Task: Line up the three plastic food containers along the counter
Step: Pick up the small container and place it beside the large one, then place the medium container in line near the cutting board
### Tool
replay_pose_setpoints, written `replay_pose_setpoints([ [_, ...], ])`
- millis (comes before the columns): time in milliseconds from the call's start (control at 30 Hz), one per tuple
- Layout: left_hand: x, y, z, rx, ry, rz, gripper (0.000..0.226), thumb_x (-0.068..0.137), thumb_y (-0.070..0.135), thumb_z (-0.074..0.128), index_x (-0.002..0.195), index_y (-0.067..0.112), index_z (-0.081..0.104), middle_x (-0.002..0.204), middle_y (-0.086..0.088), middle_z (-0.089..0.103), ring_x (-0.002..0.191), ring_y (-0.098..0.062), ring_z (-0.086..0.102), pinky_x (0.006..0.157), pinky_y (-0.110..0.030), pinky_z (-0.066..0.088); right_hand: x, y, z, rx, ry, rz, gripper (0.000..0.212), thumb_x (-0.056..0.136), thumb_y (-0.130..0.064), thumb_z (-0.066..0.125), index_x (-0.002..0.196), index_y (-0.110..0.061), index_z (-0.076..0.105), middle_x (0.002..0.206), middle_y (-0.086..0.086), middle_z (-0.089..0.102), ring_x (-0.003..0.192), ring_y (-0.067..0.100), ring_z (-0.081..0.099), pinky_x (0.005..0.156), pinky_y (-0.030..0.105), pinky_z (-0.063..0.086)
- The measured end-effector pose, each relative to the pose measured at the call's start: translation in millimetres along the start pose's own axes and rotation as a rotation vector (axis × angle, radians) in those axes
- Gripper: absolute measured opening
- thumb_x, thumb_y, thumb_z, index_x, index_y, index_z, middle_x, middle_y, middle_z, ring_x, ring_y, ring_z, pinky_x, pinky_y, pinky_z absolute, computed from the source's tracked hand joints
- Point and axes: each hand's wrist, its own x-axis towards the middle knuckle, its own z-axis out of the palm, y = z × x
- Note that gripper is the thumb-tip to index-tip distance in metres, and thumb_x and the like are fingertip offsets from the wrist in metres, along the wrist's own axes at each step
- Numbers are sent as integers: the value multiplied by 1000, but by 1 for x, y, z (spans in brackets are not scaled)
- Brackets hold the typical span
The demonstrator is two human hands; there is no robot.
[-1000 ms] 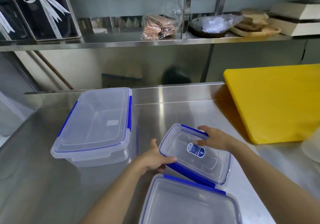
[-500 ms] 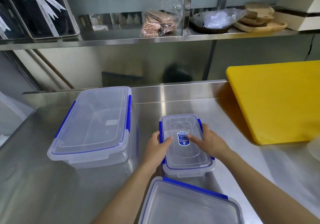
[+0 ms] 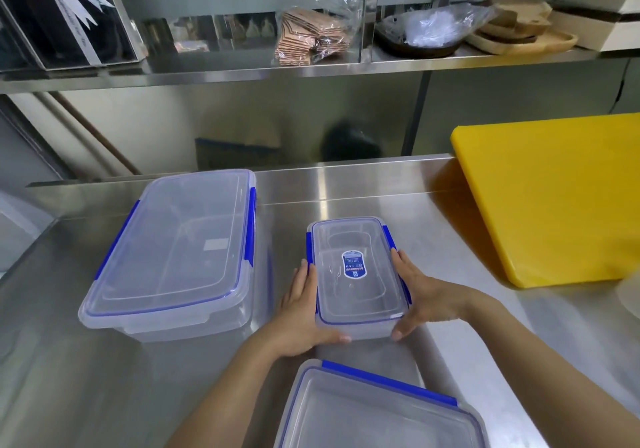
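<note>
Three clear plastic containers with blue-clipped lids are on the steel counter (image 3: 398, 198). The large container (image 3: 180, 250) stands at the left. The small container (image 3: 356, 274), with a blue label on its lid, sits in the middle, its long side pointing away from me. My left hand (image 3: 301, 316) grips its left side and near corner. My right hand (image 3: 419, 295) grips its right side, thumb under the near edge. The medium container (image 3: 374, 413) lies nearest me at the bottom, partly cut off by the frame.
A thick yellow cutting board (image 3: 554, 198) lies on the counter at the right. A steel shelf (image 3: 311, 69) above the back wall carries a bag of brown packets, wooden plates, boxes and a ribboned black gift box. The counter's left edge drops off beyond the large container.
The small container was tilted and skewed; it has been turned straight and set flat, then slid a little farther from me. Both hands shifted from its top to its sides.
</note>
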Motion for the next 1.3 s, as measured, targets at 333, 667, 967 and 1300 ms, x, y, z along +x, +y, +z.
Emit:
replay_pose_setpoints([
  [333, 33, -20, -13, 420, 593, 4, 51, 96, 36, 44, 141, 16, 34, 151, -1, 36, 140, -17, 31, 114, -27, 26, 86, -27, -4, 52, 242, -28, 104, 75, -35, 74, 147, -38, -1, 158, -12, 1, 142, 17, 23, 115, 44, 31],
  [667, 63, -33, -16, 308, 420, -107, 95, 88, 57, 43, 145, 16, -20, 159, 0, -19, 146, -19, -17, 115, -33, -9, 105, -38, -2, -97, 315, 6, 93, 86, -44, 57, 147, -29, -10, 159, -3, -4, 143, 23, 20, 113, 46, 33],
  [967, 20, -18, -21, 18, 403, -50, 69, 89, 47, 51, 147, 29, 18, 154, 6, 29, 141, -18, 30, 112, -38, 31, 58, -62, 12, -87, 453, 52, 66, 87, -45, 56, 142, -26, 27, 146, 4, 35, 125, 24, 45, 101, 40, 41],
  [1300, -85, 4, -14, -155, -14, -210, 78, 79, 55, 61, 144, 26, 28, 143, -3, 45, 125, -18, 48, 105, -34, 40, -44, -78, 37, 2, -75, 128, 71, 81, -37, 68, 141, -22, 34, 135, 5, 48, 111, 18, 52, 85, 23, 47],
])
